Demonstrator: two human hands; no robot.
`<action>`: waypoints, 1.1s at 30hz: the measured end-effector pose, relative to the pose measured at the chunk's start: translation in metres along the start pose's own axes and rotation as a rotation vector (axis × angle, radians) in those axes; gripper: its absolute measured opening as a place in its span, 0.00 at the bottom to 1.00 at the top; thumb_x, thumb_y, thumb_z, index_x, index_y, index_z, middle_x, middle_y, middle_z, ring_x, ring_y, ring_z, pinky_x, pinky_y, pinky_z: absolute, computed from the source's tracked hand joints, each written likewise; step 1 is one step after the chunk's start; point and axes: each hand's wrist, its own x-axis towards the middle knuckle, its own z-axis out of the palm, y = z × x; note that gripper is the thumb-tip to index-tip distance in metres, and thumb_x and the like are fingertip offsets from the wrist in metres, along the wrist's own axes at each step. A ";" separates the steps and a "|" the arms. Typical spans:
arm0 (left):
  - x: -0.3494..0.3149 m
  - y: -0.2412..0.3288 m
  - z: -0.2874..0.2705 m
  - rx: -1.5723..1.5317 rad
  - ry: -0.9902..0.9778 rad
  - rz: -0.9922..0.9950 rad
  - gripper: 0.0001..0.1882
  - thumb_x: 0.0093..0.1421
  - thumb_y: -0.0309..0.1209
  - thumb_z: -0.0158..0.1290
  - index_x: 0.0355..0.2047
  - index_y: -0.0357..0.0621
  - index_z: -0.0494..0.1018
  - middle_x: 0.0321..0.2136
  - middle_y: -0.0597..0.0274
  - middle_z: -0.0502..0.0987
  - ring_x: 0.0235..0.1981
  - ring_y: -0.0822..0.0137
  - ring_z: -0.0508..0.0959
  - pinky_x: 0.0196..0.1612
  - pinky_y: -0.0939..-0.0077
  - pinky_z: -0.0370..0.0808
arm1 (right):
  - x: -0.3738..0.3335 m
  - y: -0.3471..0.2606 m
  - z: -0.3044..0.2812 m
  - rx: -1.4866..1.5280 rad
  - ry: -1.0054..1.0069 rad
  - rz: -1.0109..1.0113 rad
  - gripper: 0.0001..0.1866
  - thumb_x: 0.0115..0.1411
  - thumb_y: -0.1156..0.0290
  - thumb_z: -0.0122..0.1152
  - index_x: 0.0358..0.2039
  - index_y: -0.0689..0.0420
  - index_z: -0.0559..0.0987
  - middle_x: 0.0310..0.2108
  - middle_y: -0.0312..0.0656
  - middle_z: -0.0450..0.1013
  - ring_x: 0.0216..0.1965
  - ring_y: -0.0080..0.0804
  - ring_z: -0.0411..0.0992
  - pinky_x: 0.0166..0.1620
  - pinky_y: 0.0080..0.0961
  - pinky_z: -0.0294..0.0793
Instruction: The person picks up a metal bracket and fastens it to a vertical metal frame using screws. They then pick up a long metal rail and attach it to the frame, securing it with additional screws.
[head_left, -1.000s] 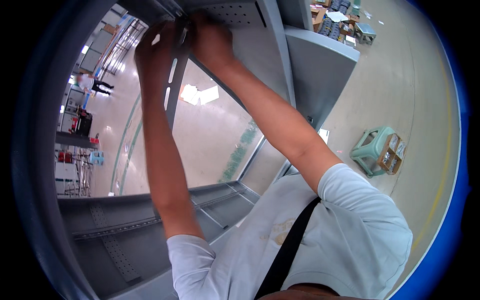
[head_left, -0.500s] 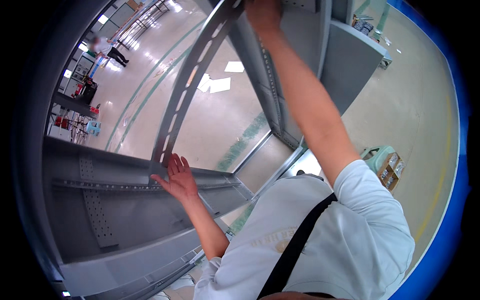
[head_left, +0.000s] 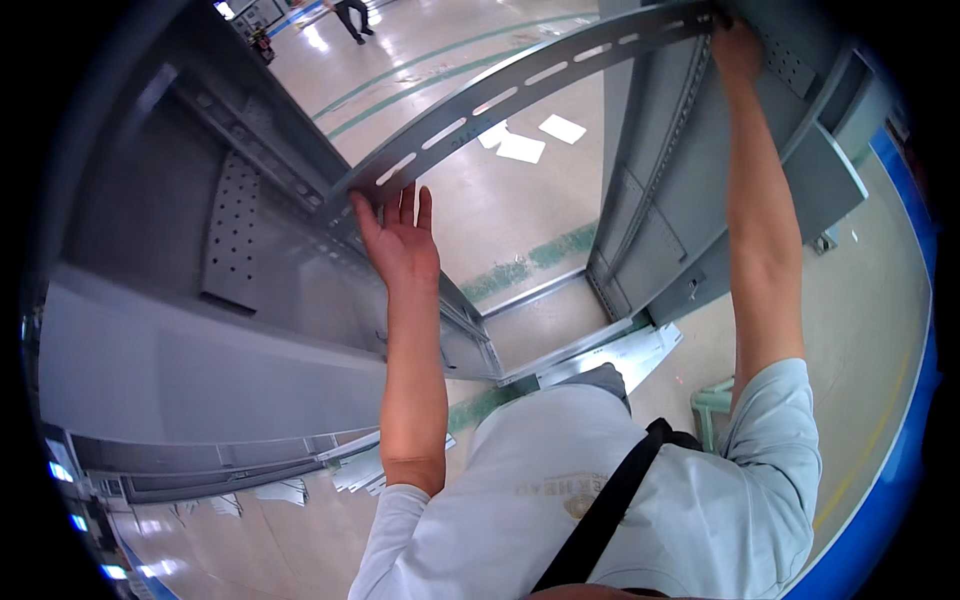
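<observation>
Grey painted steel fills most of what your head camera sees. A long grey slotted metal rail (head_left: pixel 520 85) runs slantwise across the upper part of the picture, from the lower left up to the top right, and both of your arms reach up to it.

Your left hand (head_left: pixel 398 243) is spread flat, fingers straight and slightly apart, with the fingertips touching the lower end of the rail where it meets the grey perforated sheet-metal cabinet panel (head_left: pixel 232 235) on your left. It grips nothing; the palm only rests against the metal there. Your right hand (head_left: pixel 737 48) is at the far upper end of the rail, against the tall grey perforated upright post (head_left: pixel 680 150) of the right-hand frame. The fingers seem curled at the rail's end, but they are partly hidden by the steel, so you cannot tell how firmly they close.

Between the two frame halves the glossy pale factory floor (head_left: pixel 500 200) shows through, with green painted lines and two white paper sheets (head_left: pixel 522 147) lying on it, well beyond the rail. A flat grey base section (head_left: pixel 600 355) lies on the floor near your body, between the left panel and the right post. To your right, close to your elbow, stands a pale green plastic stool (head_left: pixel 712 405), partly hidden by your sleeve. A black shoulder strap (head_left: pixel 610 500) crosses your light shirt. Far off at the top, another person's legs (head_left: pixel 350 15) are just visible on the floor.
</observation>
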 end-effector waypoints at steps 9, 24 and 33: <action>0.008 0.031 0.050 0.147 -0.013 0.232 0.33 0.67 0.54 0.47 0.63 0.45 0.58 0.51 0.57 0.67 0.51 0.63 0.69 0.56 0.60 0.71 | 0.004 -0.037 -0.025 0.042 -0.307 0.135 0.31 0.66 0.44 0.38 0.43 0.57 0.82 0.44 0.57 0.77 0.48 0.58 0.74 0.52 0.52 0.71; 0.033 0.016 0.032 0.116 -0.058 0.218 0.26 0.70 0.51 0.44 0.60 0.49 0.61 0.49 0.60 0.70 0.53 0.62 0.70 0.56 0.54 0.74 | 0.000 -0.041 -0.020 0.005 -0.235 0.124 0.33 0.64 0.42 0.44 0.42 0.63 0.81 0.43 0.59 0.77 0.46 0.61 0.75 0.49 0.51 0.73; 0.033 0.007 0.046 0.130 -0.051 0.249 0.27 0.71 0.48 0.41 0.63 0.44 0.58 0.55 0.51 0.68 0.58 0.52 0.68 0.61 0.50 0.71 | -0.011 0.018 0.057 0.128 0.210 -0.050 0.15 0.64 0.62 0.50 0.41 0.59 0.78 0.35 0.54 0.76 0.38 0.59 0.72 0.40 0.53 0.73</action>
